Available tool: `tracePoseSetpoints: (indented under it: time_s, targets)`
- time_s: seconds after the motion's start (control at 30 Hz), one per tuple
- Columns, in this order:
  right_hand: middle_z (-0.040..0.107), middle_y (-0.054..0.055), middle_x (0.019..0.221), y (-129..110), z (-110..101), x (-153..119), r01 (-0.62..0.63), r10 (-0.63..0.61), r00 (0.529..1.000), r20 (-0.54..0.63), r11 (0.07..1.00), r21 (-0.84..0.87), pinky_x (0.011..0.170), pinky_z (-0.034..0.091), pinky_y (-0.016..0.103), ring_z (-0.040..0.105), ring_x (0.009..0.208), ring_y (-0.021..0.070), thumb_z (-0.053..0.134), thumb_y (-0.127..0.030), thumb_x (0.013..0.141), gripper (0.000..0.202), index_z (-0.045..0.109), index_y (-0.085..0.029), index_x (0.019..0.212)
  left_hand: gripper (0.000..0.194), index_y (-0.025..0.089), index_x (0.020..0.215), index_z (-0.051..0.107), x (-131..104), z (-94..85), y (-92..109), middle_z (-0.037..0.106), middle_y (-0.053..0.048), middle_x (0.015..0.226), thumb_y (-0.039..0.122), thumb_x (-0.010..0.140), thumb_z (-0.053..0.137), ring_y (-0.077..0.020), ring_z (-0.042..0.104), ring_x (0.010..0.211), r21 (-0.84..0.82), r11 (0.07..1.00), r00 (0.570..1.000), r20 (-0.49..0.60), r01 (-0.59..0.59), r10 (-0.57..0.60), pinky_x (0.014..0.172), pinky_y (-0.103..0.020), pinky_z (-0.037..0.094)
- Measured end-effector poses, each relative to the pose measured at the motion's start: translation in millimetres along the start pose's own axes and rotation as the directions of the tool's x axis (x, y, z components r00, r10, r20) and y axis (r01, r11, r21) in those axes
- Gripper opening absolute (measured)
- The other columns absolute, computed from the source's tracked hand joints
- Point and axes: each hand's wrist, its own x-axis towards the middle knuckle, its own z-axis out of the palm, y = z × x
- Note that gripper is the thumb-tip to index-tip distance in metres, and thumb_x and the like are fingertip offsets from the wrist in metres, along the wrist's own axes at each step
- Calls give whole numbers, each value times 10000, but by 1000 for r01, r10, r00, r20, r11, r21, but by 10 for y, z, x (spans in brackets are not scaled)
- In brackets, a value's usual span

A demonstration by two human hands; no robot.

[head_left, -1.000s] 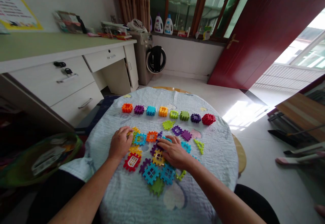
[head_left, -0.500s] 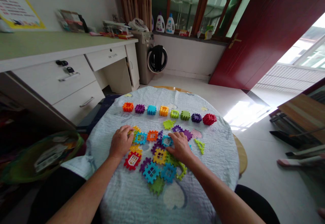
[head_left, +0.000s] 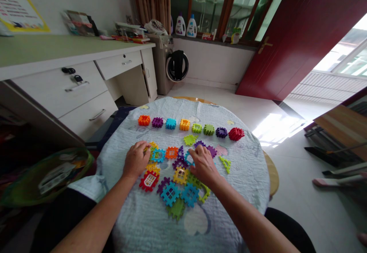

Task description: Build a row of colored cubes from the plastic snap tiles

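Observation:
My left hand (head_left: 137, 159) rests at the left of a loose pile, its fingers curled against yellow building tiles (head_left: 153, 145); what lies inside them is hidden. A blue window tile (head_left: 158, 155) and an orange square tile (head_left: 171, 153) sit just right of it. Over the pile's right part, my right hand (head_left: 203, 162) is closed, thumb and fingers at the edge of another blue tile (head_left: 187, 157) that it partly covers. In front of it lie a yellow window tile (head_left: 180, 175), purple tiles (head_left: 179, 162), two blue window tiles (head_left: 170, 194) and a green tile (head_left: 176, 209).
Stacked tiles sorted by colour, from an orange stack (head_left: 143, 120) to a red stack (head_left: 236, 133), form a row at the back of the cloth-covered round table (head_left: 137, 222). A green triangle piece (head_left: 225, 164) lies to the right. Beyond stand a desk (head_left: 77, 50) and washing machine (head_left: 163, 62).
My right hand has lifted and shifted slightly, its fingers more bent, and the blue tile beneath it is more covered. My left hand stays nearly still.

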Motion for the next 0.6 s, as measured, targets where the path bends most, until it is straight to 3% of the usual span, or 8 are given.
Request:
tracePoseSetpoints:
  time_s: [0.17, 0.33, 0.47, 0.6]
  targets:
    - [489, 58, 981, -6, -27, -10, 98, -98, 995, -2, 995, -30, 721, 358, 278, 434, 823, 171, 453, -61, 861, 308, 593, -225, 1081, 283, 173, 930, 655, 1, -5, 3, 653, -124, 1105, 309, 844, 422, -268, 592, 1074, 3, 1000, 1000, -2, 2, -2, 1016, -432, 449]
    - [513, 67, 1060, 4, -71, -47, 209, -209, 978, -24, 978, 5, 742, 361, 272, 442, 873, 168, 464, -110, 920, 284, 600, -253, 1124, 296, 165, 937, 655, 4, -4, -12, 651, -133, 1104, 322, 848, 421, -273, 593, 1072, 4, 1000, 1000, 10, 1, -1, 1013, -435, 447]
    - [586, 67, 1029, -15, -115, -66, 319, -319, 946, 56, 948, 15, 725, 346, 289, 437, 874, 181, 479, -150, 936, 236, 614, -244, 1105, 295, 165, 935, 657, 10, 1, -6, 655, -132, 1091, 319, 846, 422, -274, 597, 1064, 7, 1000, 1000, 9, -9, 9, 1010, -437, 448]
    - [649, 28, 928, -10, -98, -58, 320, -328, 936, 124, 944, 78, 686, 314, 289, 426, 787, 167, 508, -118, 907, 208, 625, -234, 1034, 288, 166, 934, 657, 12, 2, -2, 656, -131, 1084, 307, 841, 423, -275, 599, 1054, 7, 1000, 1000, 7, -11, 11, 1005, -440, 451]
